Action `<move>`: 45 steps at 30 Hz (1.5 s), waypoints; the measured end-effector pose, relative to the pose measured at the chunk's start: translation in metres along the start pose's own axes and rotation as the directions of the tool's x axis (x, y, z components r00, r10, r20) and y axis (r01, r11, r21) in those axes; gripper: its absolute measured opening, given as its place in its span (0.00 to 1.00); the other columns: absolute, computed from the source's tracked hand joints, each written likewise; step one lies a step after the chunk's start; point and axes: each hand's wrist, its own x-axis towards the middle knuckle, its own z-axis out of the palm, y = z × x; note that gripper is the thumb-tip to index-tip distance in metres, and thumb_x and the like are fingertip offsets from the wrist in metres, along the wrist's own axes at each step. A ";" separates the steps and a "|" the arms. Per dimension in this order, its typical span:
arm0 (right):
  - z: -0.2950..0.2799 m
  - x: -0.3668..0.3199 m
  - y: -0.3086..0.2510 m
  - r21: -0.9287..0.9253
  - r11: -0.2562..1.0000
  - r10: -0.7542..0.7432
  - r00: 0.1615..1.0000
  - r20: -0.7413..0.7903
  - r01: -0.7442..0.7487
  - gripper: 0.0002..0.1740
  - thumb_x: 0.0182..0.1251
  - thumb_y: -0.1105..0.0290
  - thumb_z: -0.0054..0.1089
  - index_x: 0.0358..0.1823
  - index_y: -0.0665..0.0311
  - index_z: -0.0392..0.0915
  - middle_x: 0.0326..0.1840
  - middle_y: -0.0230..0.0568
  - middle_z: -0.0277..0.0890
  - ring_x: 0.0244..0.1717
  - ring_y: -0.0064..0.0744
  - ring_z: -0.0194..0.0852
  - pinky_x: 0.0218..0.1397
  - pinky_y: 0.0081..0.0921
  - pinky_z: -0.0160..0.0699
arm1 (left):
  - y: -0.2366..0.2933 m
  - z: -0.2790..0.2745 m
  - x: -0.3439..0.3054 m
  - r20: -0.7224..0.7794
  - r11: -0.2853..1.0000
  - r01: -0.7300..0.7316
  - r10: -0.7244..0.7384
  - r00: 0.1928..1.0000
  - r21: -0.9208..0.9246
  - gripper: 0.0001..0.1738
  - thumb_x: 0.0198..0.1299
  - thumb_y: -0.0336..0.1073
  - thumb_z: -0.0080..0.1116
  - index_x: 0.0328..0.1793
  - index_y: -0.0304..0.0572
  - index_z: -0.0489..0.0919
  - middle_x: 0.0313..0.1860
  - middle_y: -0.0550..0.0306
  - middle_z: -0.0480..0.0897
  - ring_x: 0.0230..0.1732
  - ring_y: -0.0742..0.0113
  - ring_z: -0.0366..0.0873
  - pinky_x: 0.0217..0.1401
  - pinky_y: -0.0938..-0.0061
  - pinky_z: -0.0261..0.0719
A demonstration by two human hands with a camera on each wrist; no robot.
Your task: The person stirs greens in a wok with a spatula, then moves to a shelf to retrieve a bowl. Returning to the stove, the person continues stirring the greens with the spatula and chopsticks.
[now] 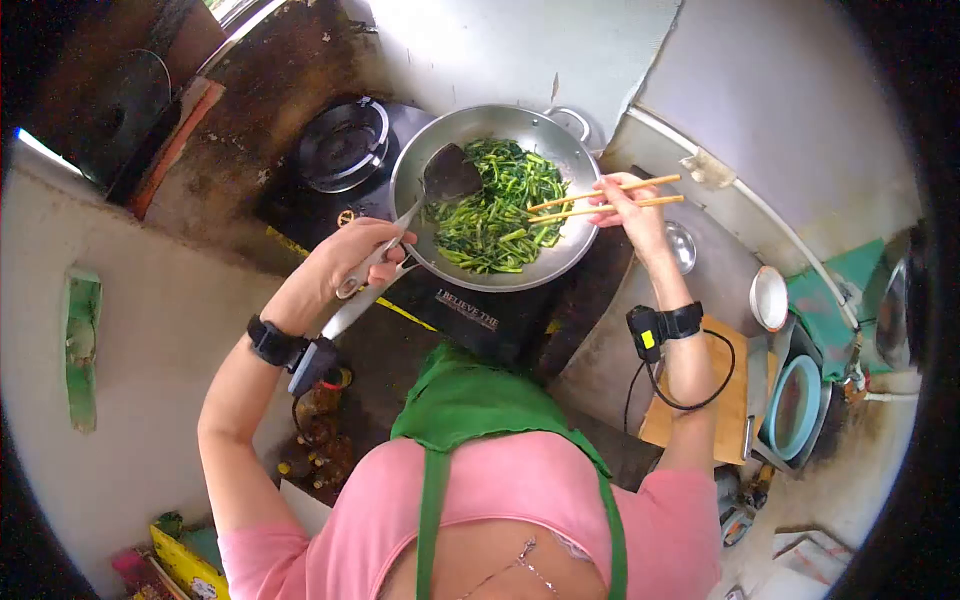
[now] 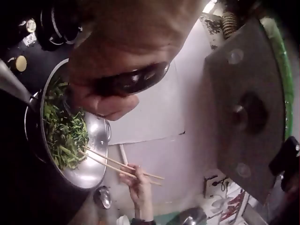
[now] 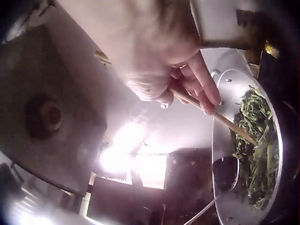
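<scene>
Chopped green vegetables point(image 1: 505, 205) lie in a wide metal wok point(image 1: 440, 140) on the stove. My left hand point(image 1: 365, 258) grips the handle of a spatula point(image 1: 452, 174), whose dark blade rests in the wok against the left side of the greens. The wok's own long handle point(image 1: 352, 308) runs just below that hand. At the wok's right rim, my right hand point(image 1: 630, 210) holds a pair of wooden chopsticks point(image 1: 572, 211) with their tips in the greens. In the right wrist view the chopsticks point(image 3: 229, 124) reach down from the fingers to the vegetables.
A dark pan with a glass rim point(image 1: 343, 145) sits on the stove behind left. To the right are a metal ladle or bowl point(image 1: 680, 248), a white bowl point(image 1: 768, 298), a wooden cutting board point(image 1: 712, 385) and a blue basin point(image 1: 795, 405). A wall stands close behind the wok.
</scene>
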 end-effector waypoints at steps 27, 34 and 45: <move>0.043 0.033 -0.015 0.320 0.941 -0.097 0.994 -0.039 0.105 0.13 0.65 0.64 0.55 0.37 0.69 0.77 0.33 0.47 0.80 0.28 0.35 0.82 0.31 0.27 0.85 | -0.001 -0.053 -0.005 0.296 0.945 -0.138 0.047 0.954 0.296 0.17 0.67 0.37 0.45 0.56 0.35 0.71 0.19 0.67 0.66 0.11 0.81 0.58 0.08 0.86 0.54; 0.038 0.024 -0.004 0.206 0.978 -0.016 1.000 0.003 0.016 0.13 0.64 0.63 0.57 0.35 0.68 0.77 0.29 0.45 0.79 0.24 0.33 0.81 0.28 0.23 0.84 | 0.002 -0.055 -0.002 0.269 0.930 -0.164 0.075 0.960 0.329 0.18 0.66 0.38 0.47 0.56 0.35 0.72 0.18 0.67 0.65 0.11 0.81 0.57 0.09 0.86 0.54; 0.011 0.019 0.006 0.237 0.968 -0.035 0.984 -0.174 0.077 0.16 0.64 0.60 0.55 0.33 0.68 0.78 0.26 0.45 0.80 0.20 0.29 0.80 0.23 0.20 0.82 | 0.003 -0.052 -0.012 0.227 0.920 -0.160 0.080 0.971 0.358 0.16 0.65 0.35 0.45 0.54 0.34 0.71 0.18 0.68 0.64 0.12 0.83 0.57 0.10 0.86 0.54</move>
